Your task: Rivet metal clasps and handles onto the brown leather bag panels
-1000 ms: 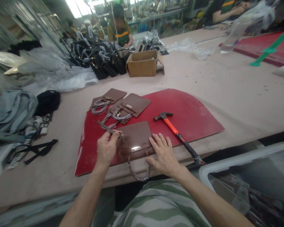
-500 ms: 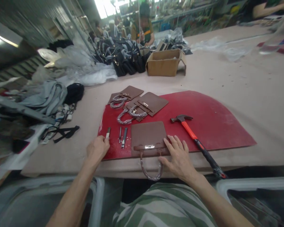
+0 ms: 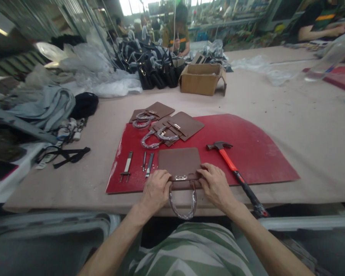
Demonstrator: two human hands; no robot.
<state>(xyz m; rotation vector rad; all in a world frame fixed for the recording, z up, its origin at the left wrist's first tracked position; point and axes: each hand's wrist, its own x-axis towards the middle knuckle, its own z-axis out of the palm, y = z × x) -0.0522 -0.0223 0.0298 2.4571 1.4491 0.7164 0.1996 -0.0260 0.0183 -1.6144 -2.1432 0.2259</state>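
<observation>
A brown bag panel [image 3: 179,160] lies flat at the front edge of the red mat [image 3: 247,153]. Its wrapped handle [image 3: 184,214] hangs toward me past the table edge, and a metal clasp [image 3: 181,178] sits on its strap. My left hand [image 3: 158,188] pinches the panel's left edge beside the strap. At the right edge, my right hand [image 3: 215,186] grips the panel with curled fingers. Left of the panel lie a two-pronged tool [image 3: 127,165], a thin punch [image 3: 144,161] and a flat metal tool [image 3: 150,164].
A claw hammer [image 3: 231,163] with a red and black handle rests right of the panel, its end past the table edge. More brown panels with handles [image 3: 186,124] lie behind. Farther back are a cardboard box [image 3: 200,82], black bags [image 3: 149,74] and a seated person [image 3: 176,36].
My left hand has let go of the two-pronged tool, now lying on the mat, and moved right to the panel's left edge. My right hand's fingers have curled at the right edge.
</observation>
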